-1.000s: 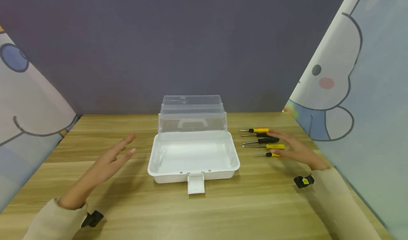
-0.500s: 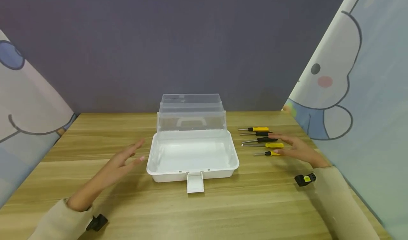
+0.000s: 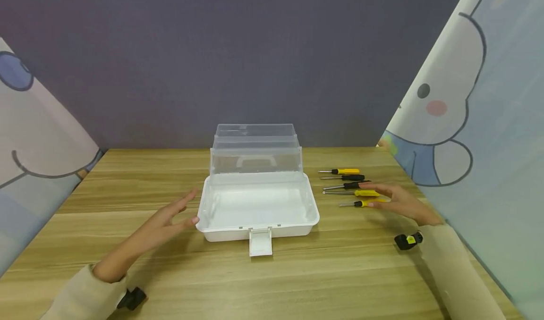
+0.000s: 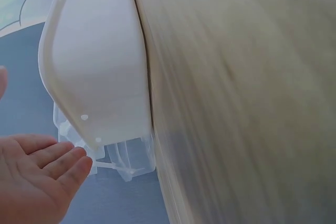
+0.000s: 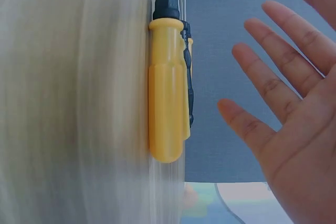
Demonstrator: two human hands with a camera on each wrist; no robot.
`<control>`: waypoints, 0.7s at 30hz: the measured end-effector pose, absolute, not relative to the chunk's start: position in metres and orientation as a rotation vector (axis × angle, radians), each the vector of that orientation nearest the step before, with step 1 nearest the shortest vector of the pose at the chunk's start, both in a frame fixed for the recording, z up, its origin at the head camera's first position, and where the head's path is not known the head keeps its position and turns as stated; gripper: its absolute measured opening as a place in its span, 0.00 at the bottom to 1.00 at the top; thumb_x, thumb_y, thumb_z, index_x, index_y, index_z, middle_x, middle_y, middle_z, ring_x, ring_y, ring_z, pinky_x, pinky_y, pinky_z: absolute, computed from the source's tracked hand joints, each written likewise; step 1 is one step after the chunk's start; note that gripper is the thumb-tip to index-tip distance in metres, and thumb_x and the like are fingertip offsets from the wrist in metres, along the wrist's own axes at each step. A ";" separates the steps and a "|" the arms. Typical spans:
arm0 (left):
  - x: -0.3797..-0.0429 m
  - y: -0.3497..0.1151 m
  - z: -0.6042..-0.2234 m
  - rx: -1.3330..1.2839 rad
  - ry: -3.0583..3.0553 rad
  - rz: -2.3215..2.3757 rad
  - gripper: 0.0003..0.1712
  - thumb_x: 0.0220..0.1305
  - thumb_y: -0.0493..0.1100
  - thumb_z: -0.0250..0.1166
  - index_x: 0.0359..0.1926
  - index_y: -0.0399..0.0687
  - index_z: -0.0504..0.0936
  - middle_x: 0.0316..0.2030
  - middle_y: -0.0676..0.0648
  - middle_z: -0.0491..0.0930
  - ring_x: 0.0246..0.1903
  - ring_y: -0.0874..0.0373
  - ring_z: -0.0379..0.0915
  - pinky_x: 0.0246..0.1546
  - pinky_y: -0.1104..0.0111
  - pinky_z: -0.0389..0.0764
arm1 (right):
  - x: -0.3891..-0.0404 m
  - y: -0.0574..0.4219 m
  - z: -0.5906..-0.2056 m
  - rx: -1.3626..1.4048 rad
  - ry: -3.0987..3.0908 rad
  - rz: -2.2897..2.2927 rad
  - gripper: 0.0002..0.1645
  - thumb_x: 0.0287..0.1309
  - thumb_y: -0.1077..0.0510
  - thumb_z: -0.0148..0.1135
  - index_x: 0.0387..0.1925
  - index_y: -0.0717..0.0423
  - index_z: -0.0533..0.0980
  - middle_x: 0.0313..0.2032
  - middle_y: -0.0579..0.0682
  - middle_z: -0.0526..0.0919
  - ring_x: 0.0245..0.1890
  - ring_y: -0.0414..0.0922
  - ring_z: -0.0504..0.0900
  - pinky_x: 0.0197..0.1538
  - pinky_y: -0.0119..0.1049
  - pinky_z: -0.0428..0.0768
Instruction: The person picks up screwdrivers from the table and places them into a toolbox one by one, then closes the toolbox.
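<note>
A white toolbox (image 3: 259, 206) stands with its clear lid (image 3: 256, 150) raised at the back and its front latch (image 3: 260, 243) hanging down. My left hand (image 3: 161, 224) is beside the box's left end, fingers extended; whether the thumb touches the rim I cannot tell. In the left wrist view that hand (image 4: 39, 182) shows its palm, holding nothing. Several screwdrivers with yellow or black handles lie side by side to the right. Over their handles hovers my right hand (image 3: 401, 204), fingers spread. A yellow-handled screwdriver (image 5: 167, 93) lies apart from this hand (image 5: 299, 93) in the right wrist view.
The wooden tabletop (image 3: 297, 282) runs back to a dark grey partition (image 3: 255, 65). Side panels with cartoon prints, including the right panel (image 3: 505, 122), flank the table. A black wrist strap piece (image 3: 408, 240) hangs at the right sleeve.
My left hand has moved right, up to the toolbox's left end. My right hand has shifted slightly right, so more of the screwdriver handles shows. The toolbox and screwdrivers stay in place.
</note>
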State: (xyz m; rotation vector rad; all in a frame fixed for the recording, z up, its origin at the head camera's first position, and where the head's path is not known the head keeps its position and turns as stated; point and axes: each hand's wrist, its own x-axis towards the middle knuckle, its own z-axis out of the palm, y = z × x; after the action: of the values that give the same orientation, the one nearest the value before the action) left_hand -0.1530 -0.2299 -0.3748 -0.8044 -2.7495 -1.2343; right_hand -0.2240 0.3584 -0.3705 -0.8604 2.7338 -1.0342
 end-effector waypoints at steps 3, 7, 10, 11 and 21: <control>-0.151 -0.227 -0.373 -0.817 -2.784 -1.242 0.43 0.64 0.44 0.62 0.73 0.42 0.50 0.70 0.31 0.50 0.66 0.32 0.50 0.59 0.46 0.62 | -0.225 0.359 -0.371 -0.871 2.757 -0.998 0.30 0.60 0.58 0.62 0.63 0.60 0.68 0.62 0.59 0.70 0.65 0.37 0.61 0.57 0.56 0.69; -0.150 -0.225 -0.372 -0.851 -2.808 -1.246 0.45 0.63 0.45 0.63 0.73 0.41 0.48 0.70 0.31 0.48 0.66 0.30 0.48 0.59 0.41 0.59 | -0.225 0.361 -0.374 -0.864 2.755 -1.010 0.29 0.60 0.58 0.62 0.63 0.60 0.68 0.63 0.57 0.70 0.64 0.35 0.60 0.57 0.60 0.67; -0.151 -0.223 -0.373 -0.837 -2.837 -1.222 0.48 0.61 0.48 0.65 0.73 0.42 0.47 0.70 0.32 0.47 0.67 0.31 0.46 0.61 0.43 0.57 | -0.225 0.364 -0.375 -0.844 2.730 -1.031 0.30 0.61 0.57 0.62 0.63 0.59 0.68 0.63 0.57 0.69 0.66 0.43 0.60 0.58 0.63 0.64; -0.152 -0.222 -0.373 -0.837 -2.843 -1.215 0.48 0.61 0.48 0.65 0.73 0.41 0.47 0.70 0.31 0.47 0.67 0.30 0.45 0.61 0.43 0.56 | -0.224 0.365 -0.376 -0.841 2.722 -1.039 0.30 0.61 0.57 0.62 0.63 0.60 0.68 0.63 0.57 0.69 0.66 0.45 0.60 0.58 0.63 0.63; -0.149 -0.223 -0.374 -0.755 -2.890 -1.143 0.48 0.61 0.51 0.64 0.73 0.41 0.48 0.70 0.32 0.47 0.67 0.31 0.46 0.65 0.61 0.57 | -0.227 0.368 -0.376 -0.889 2.649 -1.074 0.29 0.60 0.62 0.62 0.63 0.58 0.68 0.62 0.56 0.70 0.64 0.33 0.62 0.61 0.38 0.70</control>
State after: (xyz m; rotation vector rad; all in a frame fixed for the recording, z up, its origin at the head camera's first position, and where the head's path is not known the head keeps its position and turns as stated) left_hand -0.1494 -0.2228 -0.3737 -0.7550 -2.8904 -1.1430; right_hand -0.2266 0.3676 -0.3755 -0.8893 2.6494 -1.0740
